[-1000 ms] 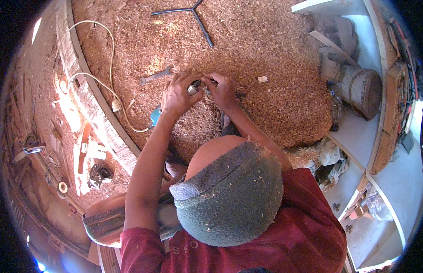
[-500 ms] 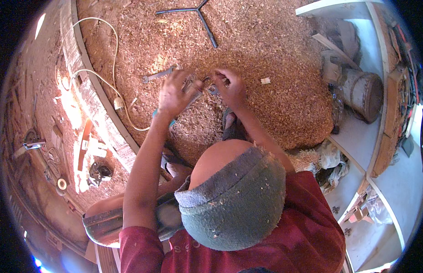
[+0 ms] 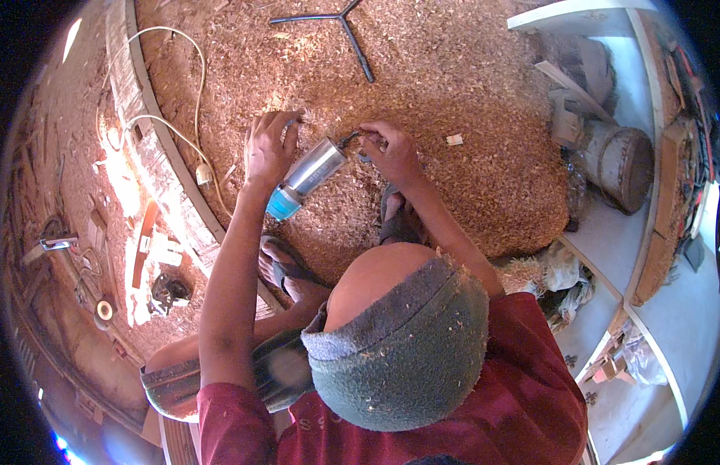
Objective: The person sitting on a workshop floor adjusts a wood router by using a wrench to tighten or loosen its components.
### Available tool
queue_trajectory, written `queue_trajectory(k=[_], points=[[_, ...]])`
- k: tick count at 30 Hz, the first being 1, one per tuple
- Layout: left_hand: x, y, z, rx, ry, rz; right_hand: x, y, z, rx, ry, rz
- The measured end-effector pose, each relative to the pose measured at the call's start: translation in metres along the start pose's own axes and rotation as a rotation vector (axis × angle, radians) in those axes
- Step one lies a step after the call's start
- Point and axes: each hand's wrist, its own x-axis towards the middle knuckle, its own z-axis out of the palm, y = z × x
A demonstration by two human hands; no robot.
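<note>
A power tool with a silver cylinder (image 3: 318, 164) and teal cap (image 3: 284, 203) lies diagonally on the wood shavings. My left hand (image 3: 268, 151) is left of it, fingers apart over a grey wrench (image 3: 293, 124) that is mostly hidden beneath them. At the tool's upper end, my right hand (image 3: 392, 155) pinches around its short dark shaft (image 3: 344, 142). A small grey metal piece (image 3: 365, 158) shows under those fingers, partly hidden.
Sandalled feet (image 3: 286, 271), a head in a green cap (image 3: 395, 360), a black three-legged piece (image 3: 346, 35), a pale cord (image 3: 201, 93), a wooden beam (image 3: 147, 143), a white cabinet (image 3: 608, 240) with a metal cylinder (image 3: 611, 163) and scrap surround the work spot.
My left hand has released the tool and moved left toward the wrench, uncovering the silver cylinder. My right hand has shifted slightly right, staying at the shaft end.
</note>
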Motion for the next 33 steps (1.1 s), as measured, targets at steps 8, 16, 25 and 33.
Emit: queue_trajectory(k=[8, 16, 25, 33], points=[[0.011, 0.000, 0.005, -0.094, -0.067, 0.054, -0.001, 0.002, 0.005, 0.027, 0.025, -0.066], [0.007, -0.036, -0.005, 0.106, -0.086, -0.192, -0.008, 0.005, 0.002, 0.045, 0.100, -0.020], [-0.001, -0.045, -0.006, 0.338, -0.019, 0.096, -0.013, 0.006, -0.014, -0.038, 0.150, -0.048], [0.020, -0.012, -0.026, -0.203, 0.018, -0.096, -0.010, 0.007, -0.025, 0.035, 0.269, -0.033]])
